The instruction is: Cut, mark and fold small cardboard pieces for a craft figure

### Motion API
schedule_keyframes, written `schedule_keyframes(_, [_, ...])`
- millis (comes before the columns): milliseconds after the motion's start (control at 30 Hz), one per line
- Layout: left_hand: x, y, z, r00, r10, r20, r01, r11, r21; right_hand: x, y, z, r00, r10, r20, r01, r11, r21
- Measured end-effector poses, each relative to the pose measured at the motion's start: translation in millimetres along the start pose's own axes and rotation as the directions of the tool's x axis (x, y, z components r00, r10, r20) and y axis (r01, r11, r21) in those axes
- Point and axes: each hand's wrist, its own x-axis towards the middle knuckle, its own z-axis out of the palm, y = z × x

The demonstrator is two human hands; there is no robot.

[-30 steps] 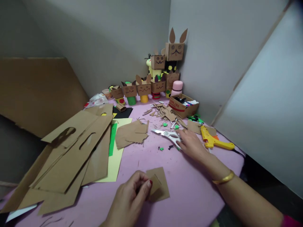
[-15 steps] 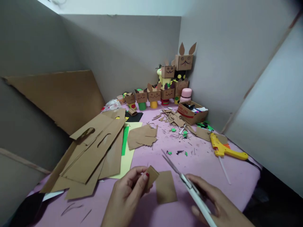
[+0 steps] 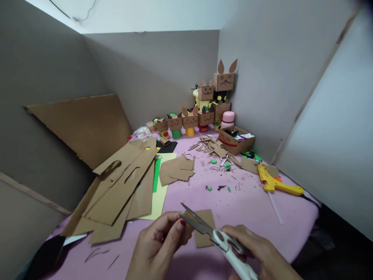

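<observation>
Between thumb and fingers, my left hand (image 3: 160, 245) pinches a small piece of cardboard (image 3: 189, 230). My right hand (image 3: 253, 249) is closed around the white handles of a pair of scissors (image 3: 223, 241). The scissor blades are spread apart and reach across the small piece, their tips close to my left thumb. I cannot tell whether they touch the cardboard. Behind and below them, a larger cardboard rectangle (image 3: 205, 239) lies flat on the pink table cover (image 3: 241, 210), partly hidden by the blades and the held piece.
Stacked cardboard sheets (image 3: 116, 194) lie at left over yellow paper (image 3: 159, 206). Cardboard scraps (image 3: 215, 147) lie beyond the hands. A yellow glue gun (image 3: 276, 184) rests at right near an open box (image 3: 236, 142). Several cardboard animal figures (image 3: 190, 121) stand at the back.
My right hand has brought the scissors leftward over the small cardboard piece, and their blades have spread wider. My left hand still holds the piece. The view has shifted slightly.
</observation>
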Motion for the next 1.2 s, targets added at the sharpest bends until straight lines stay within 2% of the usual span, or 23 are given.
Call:
schedule_keyframes(167, [-0.6, -1.7, 1.3, 0.999, -0.020, 0.026, 0.021, 1.000, -0.022, -0.6, -3.6, -1.4, 1.000, -0.014, 0.005, 0.014, 1.000, -0.016])
schedule_keyframes(400, [-1.1, 0.4, 1.5, 0.999, -0.028, 0.019, 0.027, 0.999, 0.047, 0.9, -5.3, -1.9, 1.000, -0.004, 0.012, 0.005, 1.000, -0.023])
schedule_keyframes(833, [-2.4, -5.2, 0.0, 0.999, -0.018, 0.028, 0.018, 1.000, 0.007, -0.7, -4.8, -2.3, 0.997, 0.038, 0.062, -0.036, 0.999, -0.040])
schedule_keyframes(1200, [-2.8, -10.0, -1.4, 0.998, -0.022, 0.067, 0.020, 0.999, 0.027, -2.4, -0.9, -4.4, 0.995, -0.001, 0.097, 0.010, 0.995, -0.095])
